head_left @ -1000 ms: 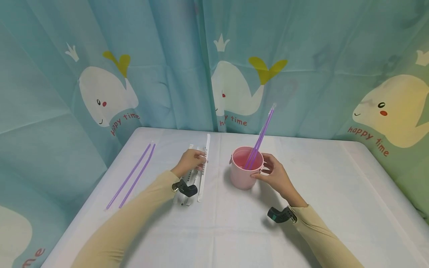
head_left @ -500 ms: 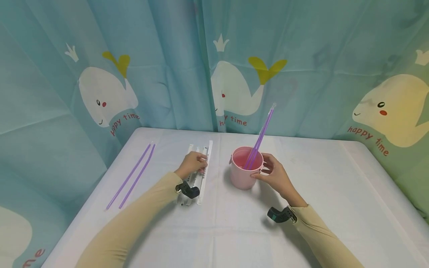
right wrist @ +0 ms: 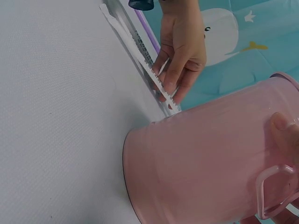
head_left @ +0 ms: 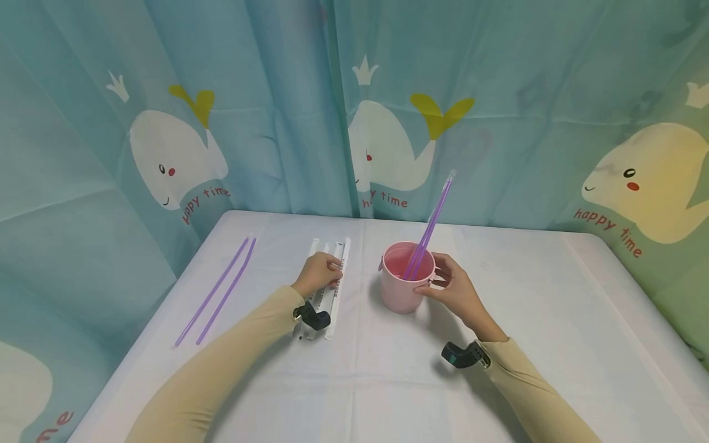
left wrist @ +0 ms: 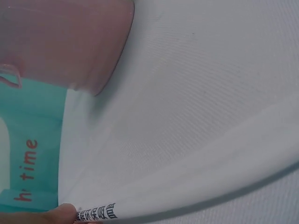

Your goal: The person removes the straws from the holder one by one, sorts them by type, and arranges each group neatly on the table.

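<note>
My left hand pinches a white paper-wrapped straw with dark printing near its upper end. More wrapped straws lie side by side to its left, partly hidden beneath the hand and wrist. A small pink bucket stands upright to the right of them. On the bucket's right side, my right hand grips the rim, thumb in front and fingers behind. Several purple straws in clear wrap lean out of the bucket toward the upper right. In the left wrist view the thumb presses on the printed wrapper.
Two purple straws lie apart on the table's left side. White cloth covers the table, and a blue-green whale-print curtain hangs behind it. Each wrist wears a black camera.
The left hand and the wrapped straw have shifted slightly toward me and to the right, so that straw lines up closer with the others. The right hand and bucket stay put.
</note>
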`<move>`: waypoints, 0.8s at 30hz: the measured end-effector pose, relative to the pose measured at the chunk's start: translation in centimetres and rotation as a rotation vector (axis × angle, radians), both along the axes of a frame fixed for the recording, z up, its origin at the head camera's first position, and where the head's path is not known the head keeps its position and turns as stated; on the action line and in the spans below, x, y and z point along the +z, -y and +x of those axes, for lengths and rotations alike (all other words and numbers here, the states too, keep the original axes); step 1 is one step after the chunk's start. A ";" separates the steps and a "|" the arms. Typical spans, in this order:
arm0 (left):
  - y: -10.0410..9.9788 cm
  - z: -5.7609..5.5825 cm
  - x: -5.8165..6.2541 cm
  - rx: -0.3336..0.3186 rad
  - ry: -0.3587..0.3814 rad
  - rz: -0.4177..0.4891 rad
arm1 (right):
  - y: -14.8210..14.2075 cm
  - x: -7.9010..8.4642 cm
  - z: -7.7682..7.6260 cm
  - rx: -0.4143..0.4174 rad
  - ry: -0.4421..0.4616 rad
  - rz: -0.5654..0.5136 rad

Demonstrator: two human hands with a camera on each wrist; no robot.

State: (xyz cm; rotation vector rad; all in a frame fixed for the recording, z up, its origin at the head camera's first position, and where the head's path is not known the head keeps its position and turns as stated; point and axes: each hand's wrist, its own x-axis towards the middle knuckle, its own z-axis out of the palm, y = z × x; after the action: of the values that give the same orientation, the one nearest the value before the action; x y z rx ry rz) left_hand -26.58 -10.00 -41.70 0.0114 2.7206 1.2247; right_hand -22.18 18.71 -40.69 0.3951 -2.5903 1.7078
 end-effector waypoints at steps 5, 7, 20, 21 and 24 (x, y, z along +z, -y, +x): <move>0.0 0.0 -0.2 -0.009 -0.016 -0.028 | 0.0 0.0 -0.1 0.003 -0.001 -0.003; 0.0 0.0 -0.2 -0.014 -0.026 -0.034 | 0.0 0.0 -0.1 0.002 -0.001 -0.004; -0.1 0.0 -0.3 -0.010 -0.054 -0.024 | 0.0 0.0 -0.2 0.000 0.010 -0.008; -0.1 -0.1 -0.3 -0.010 -0.054 -0.025 | 0.0 0.1 -0.1 0.001 0.006 -0.007; -0.1 -0.1 -0.2 -0.003 -0.045 -0.026 | 0.0 0.0 0.0 -0.001 -0.014 0.000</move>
State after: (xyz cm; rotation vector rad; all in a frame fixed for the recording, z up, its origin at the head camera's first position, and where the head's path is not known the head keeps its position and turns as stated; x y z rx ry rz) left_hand -26.63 -9.90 -41.92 0.0408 2.7739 1.2021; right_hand -22.19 18.73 -40.66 0.4047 -2.5803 1.6986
